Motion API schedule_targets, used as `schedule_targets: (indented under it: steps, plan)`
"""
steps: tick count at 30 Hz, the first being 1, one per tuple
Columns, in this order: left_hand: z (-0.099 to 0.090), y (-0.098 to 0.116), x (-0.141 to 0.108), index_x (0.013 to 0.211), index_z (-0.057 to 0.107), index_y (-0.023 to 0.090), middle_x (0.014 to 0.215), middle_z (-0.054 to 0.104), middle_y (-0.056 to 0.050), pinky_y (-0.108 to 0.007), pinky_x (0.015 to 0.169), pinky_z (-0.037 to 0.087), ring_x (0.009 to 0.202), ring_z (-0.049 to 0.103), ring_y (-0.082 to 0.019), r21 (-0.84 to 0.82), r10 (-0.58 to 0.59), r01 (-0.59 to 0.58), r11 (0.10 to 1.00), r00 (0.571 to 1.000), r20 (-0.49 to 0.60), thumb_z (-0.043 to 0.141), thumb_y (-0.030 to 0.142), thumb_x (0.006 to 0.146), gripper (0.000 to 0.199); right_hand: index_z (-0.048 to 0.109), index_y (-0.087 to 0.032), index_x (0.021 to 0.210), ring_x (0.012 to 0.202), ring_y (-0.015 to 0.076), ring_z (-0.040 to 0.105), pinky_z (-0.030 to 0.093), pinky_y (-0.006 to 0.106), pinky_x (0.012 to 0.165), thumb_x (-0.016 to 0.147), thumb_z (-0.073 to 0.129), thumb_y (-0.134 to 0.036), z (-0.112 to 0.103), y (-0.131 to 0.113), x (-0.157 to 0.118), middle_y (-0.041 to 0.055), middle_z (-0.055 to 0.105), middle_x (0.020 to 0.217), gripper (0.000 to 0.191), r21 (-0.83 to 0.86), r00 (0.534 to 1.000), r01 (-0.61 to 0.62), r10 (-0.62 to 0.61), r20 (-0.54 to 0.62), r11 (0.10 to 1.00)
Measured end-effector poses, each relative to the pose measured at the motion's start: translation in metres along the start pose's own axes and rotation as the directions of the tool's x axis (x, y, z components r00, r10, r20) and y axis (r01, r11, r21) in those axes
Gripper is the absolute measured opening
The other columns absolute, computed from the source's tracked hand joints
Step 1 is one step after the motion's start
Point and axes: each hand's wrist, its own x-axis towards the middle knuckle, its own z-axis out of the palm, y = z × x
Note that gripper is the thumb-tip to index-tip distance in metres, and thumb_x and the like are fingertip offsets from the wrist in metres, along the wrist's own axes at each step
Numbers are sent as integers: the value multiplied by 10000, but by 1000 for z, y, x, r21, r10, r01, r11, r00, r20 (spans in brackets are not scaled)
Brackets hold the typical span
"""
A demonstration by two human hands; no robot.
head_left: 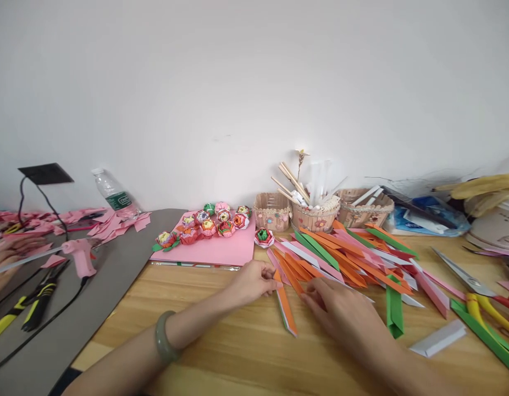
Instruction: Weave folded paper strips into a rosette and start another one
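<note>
My left hand [254,283], with a green bangle [166,336] on its wrist, pinches the upper end of a folded paper strip [286,309]. The strip is orange with white and green along its edge and slants down toward me. Just to the right, my right hand [341,308] has its fingers closed at the lower end of an orange paper strip [293,276] by the pile; its fingertips are partly hidden. Beyond both hands spreads a pile of folded strips [345,250] in orange, green, pink and white. One small paper flower [264,237] stands beside the pile.
Several paper flowers [209,226] rest on pink sheets [221,250]. Decorated baskets [273,212] line the wall. Scissors [464,275] lie at right. Leftward are a pink glue gun [79,256], pliers [40,300], a bottle [116,195] and another person's hand [7,256].
</note>
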Motion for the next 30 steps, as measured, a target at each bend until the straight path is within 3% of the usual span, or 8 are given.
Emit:
schedule_targets:
  steps: [5, 8, 12, 17, 22, 30]
  plan:
    - [3, -3, 4, 758, 649, 156, 578, 522, 42, -240, 510, 322, 523, 445, -114, 119, 76, -69, 991, 996, -51, 663, 342, 610, 238, 541, -206, 636, 524, 218, 613, 237, 238, 405, 814, 426, -183, 3, 0, 8, 41, 655, 609, 213, -59, 997, -76, 75, -16, 995]
    - [2, 1, 0, 850, 650, 171, 603, 520, 44, -241, 507, 297, 538, 439, -121, 140, 123, -112, 984, 990, -70, 678, 322, 601, 293, 542, -207, 653, 504, 207, 595, 250, 239, 425, 805, 423, -205, -6, 3, 6, 31, 640, 586, 193, -40, 992, -121, 120, -29, 992]
    - [3, 7, -4, 799, 645, 170, 622, 517, 40, -243, 537, 295, 576, 433, -128, 105, 175, -163, 981, 977, -120, 715, 296, 567, 273, 535, -209, 688, 504, 178, 567, 327, 249, 469, 818, 406, -279, -21, 6, 8, 21, 623, 598, 197, 55, 986, -157, 160, -53, 986]
    - [4, 12, -7, 838, 638, 151, 665, 543, 21, -241, 565, 337, 585, 434, -113, -113, 203, -221, 969, 968, -148, 713, 323, 598, 304, 514, -211, 686, 494, 144, 530, 370, 236, 483, 832, 397, -314, -31, -5, 17, -5, 595, 567, 214, 272, 991, -127, 133, -3, 954]
    - [6, 14, -12, 838, 656, 119, 608, 527, 13, -238, 527, 392, 541, 462, -98, -436, 186, -214, 874, 977, -106, 662, 422, 659, 352, 521, -201, 665, 477, 110, 522, 382, 201, 458, 828, 408, -272, -29, -19, 29, -29, 575, 555, 210, 452, 992, -78, 23, 126, 889]
    - [10, 8, -9, 895, 681, 111, 734, 639, -45, -244, 673, 470, 673, 574, -105, -690, 142, -189, 699, 982, -126, 697, 271, 680, 269, 517, -181, 663, 510, 103, 488, 390, 197, 486, 831, 415, -262, -20, -18, 40, -33, 518, 564, 213, 538, 991, -86, 14, 137, 839]
